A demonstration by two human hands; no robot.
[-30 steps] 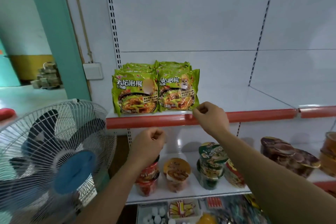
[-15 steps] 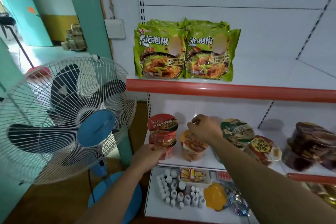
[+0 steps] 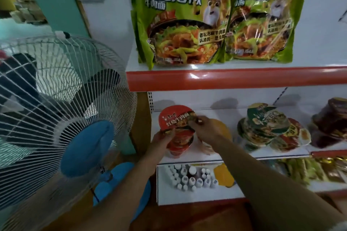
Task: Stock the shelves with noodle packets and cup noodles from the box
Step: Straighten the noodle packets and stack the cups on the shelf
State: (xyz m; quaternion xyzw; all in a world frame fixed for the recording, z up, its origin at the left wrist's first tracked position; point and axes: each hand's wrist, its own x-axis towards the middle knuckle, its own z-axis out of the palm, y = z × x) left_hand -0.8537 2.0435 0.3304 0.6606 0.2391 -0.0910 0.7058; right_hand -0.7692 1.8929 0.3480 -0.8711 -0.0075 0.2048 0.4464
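A red cup of noodles point(image 3: 173, 121) stands at the left end of the middle shelf point(image 3: 206, 157), on top of another red cup point(image 3: 178, 146). My left hand point(image 3: 163, 138) grips the top cup's lower left rim. My right hand point(image 3: 204, 127) pinches its right rim, and partly hides an orange-lidded cup point(image 3: 222, 127) behind it. Two green noodle packets point(image 3: 180, 18) point(image 3: 262, 18) stand side by side on the upper shelf point(image 3: 225, 78), with more packets behind them. Green cups point(image 3: 266, 124) and red-yellow cups point(image 3: 294, 135) sit further right.
A standing fan point(image 3: 56, 118) with a blue hub crowds the left, close to my left arm. The lowest shelf point(image 3: 197, 193) carries several small white-capped bottles point(image 3: 189, 176) and an orange pouch point(image 3: 223, 174). Dark brown cups point(image 3: 332, 122) sit at the far right.
The view dropped and moved closer to the shelves. Both hands came down from the upper shelf's edge to the middle shelf and took hold of the top red cup.
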